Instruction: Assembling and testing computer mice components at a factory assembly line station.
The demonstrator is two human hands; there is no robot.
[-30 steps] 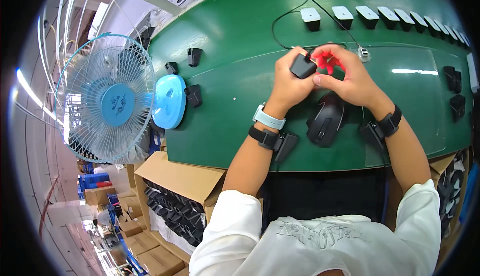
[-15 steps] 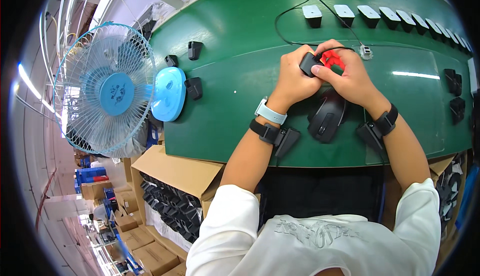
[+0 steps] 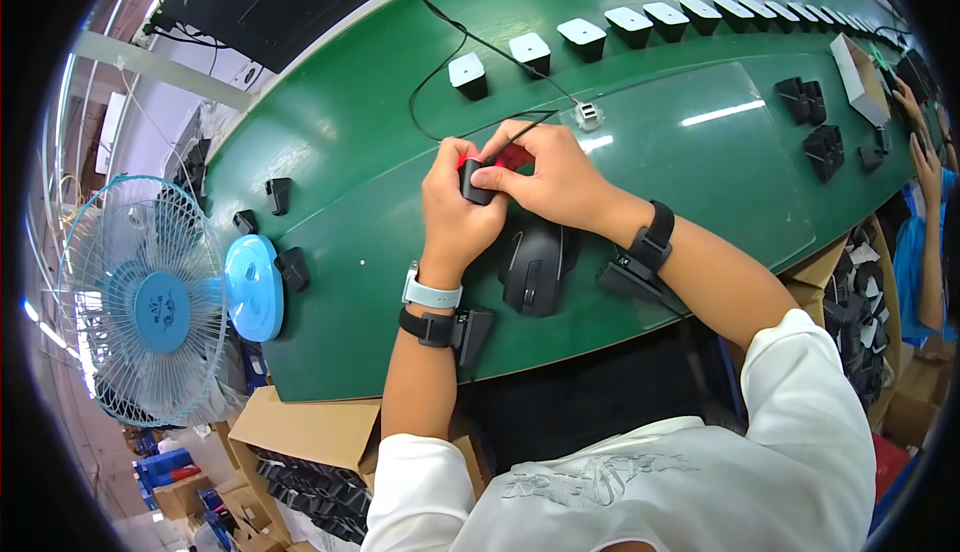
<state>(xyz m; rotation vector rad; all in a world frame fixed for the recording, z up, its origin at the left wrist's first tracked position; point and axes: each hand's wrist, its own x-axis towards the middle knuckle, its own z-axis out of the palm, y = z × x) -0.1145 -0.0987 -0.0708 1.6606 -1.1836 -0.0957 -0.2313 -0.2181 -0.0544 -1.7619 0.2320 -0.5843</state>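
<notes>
Above the green table my left hand (image 3: 458,202) and my right hand (image 3: 555,177) meet around a small black block-shaped device (image 3: 478,182). My left fingers wrap its left side, and my right thumb presses on its near face. A thin black cable (image 3: 522,129) runs to its top beneath my right fingers. Something red (image 3: 514,157) shows between the hands, partly hidden, so its kind is unclear. Just below my hands a black computer mouse (image 3: 534,270) rests on the table.
A row of black blocks with white tops (image 3: 580,34) lines the far side. A white USB hub (image 3: 588,114) sits before it. Left stands a blue fan (image 3: 160,307); several black pieces (image 3: 290,267) lie near its base. Another person's hands (image 3: 925,162) show at far right.
The view has swung right, bringing in more of the row and another person's hands. My hands still hold the black device together, which now appears turned more upright.
</notes>
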